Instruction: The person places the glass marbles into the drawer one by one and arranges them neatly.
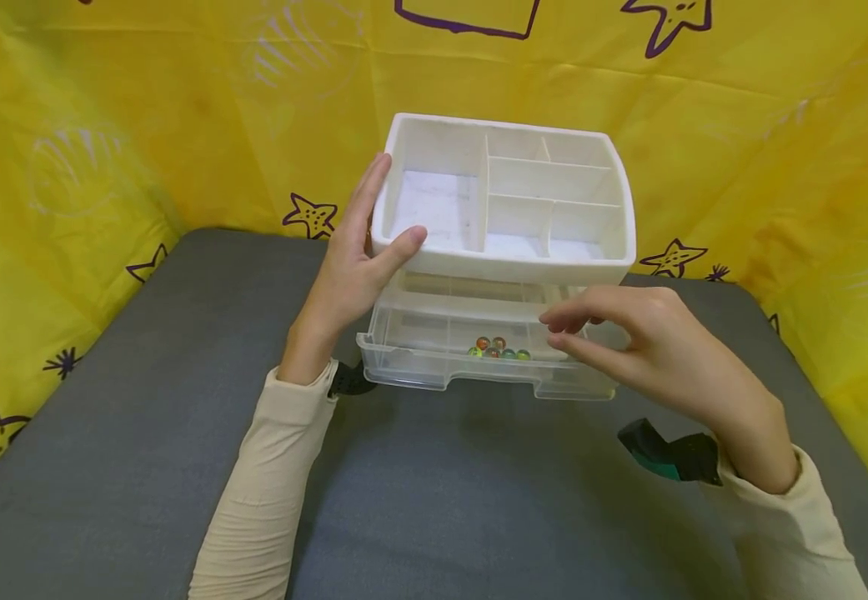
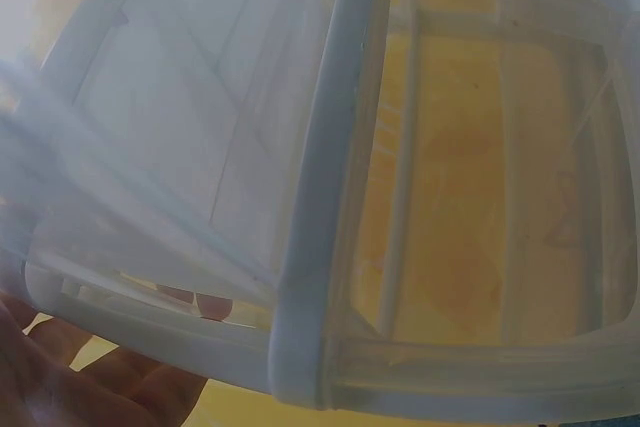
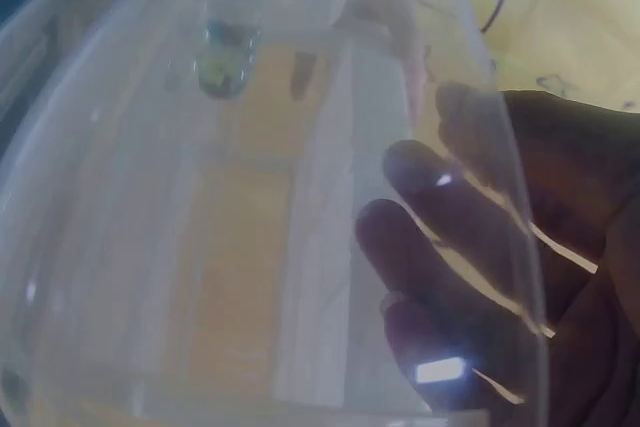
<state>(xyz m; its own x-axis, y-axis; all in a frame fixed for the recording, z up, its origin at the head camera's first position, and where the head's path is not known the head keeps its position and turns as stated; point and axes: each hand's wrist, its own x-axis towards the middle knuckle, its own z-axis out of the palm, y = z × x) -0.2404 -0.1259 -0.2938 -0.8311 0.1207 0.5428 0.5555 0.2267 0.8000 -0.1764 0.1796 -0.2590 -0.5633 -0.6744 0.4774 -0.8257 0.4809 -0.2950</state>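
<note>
A white desktop organizer [image 1: 559, 271] with a divided top tray stands on the table. Its clear drawer [image 1: 407, 367] is pulled out at the front, and several glass marbles [image 1: 499, 342] lie together in it near the front wall. My left hand [image 1: 347, 271] grips the organizer's left side, thumb over the front rim of the top tray. Over the drawer's right end hovers my right hand [image 1: 647, 342], its thumb and fingers bent and apart, with nothing visible between them. Through the clear plastic, the right wrist view shows those fingers [image 3: 405, 247] spread apart.
A dark grey table [image 1: 434, 500] carries the organizer near its back edge. Yellow cloth [image 1: 216, 108] with drawn starfish hangs behind and along both sides. Dark wrist devices [image 1: 677, 454] sit below the hands at the sleeve cuffs.
</note>
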